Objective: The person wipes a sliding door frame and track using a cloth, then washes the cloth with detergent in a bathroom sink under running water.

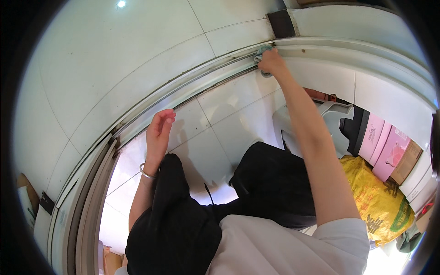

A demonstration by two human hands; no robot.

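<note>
My right hand (272, 62) holds a bunched grey-green cloth (263, 55) against the metal floor track (220, 74) of a sliding door, at the track's far right end by the white frame. Part of the cloth hangs below my fingers. My left hand (161, 127), with a silver bangle at the wrist, is raised beside my knee near the left part of the track, fingers loosely curled and holding nothing. Dark grime shows along the track's edges.
Sliding door panels (92, 192) stand at the left. Right of my knees are a grey plastic stool (337, 113), pink boxes (378, 147) and a yellow printed bag (378, 199). White floor tiles (137, 65) lie beyond the track.
</note>
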